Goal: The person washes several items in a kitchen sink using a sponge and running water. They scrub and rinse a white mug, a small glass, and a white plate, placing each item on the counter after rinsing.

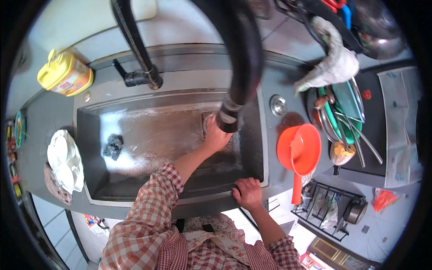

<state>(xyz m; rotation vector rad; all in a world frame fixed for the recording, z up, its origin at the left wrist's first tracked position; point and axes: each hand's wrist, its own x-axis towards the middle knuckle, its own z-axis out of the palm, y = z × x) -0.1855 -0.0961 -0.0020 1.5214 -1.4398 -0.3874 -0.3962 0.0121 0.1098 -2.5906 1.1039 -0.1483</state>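
Note:
My left hand [217,135] reaches down into the stainless steel sink [158,131], at the drain fitting [204,119] under the black faucet spout [233,113]. The spout covers part of this hand, and whether its fingers hold anything is hidden. On the front rim of the sink, near its right corner, rests my right hand [249,193], with nothing seen in it. A dark scouring pad [113,147] lies on the sink floor at the left. The faucet's base [145,77] stands behind the sink.
Right of the sink are a round metal drain strainer [278,105], an orange dipper [298,148] with its handle past the counter edge, and stacked dishes with utensils [351,128]. At the left stand a yellow jug [65,75] and a white molded tray [65,160] on a brownish cloth [57,187].

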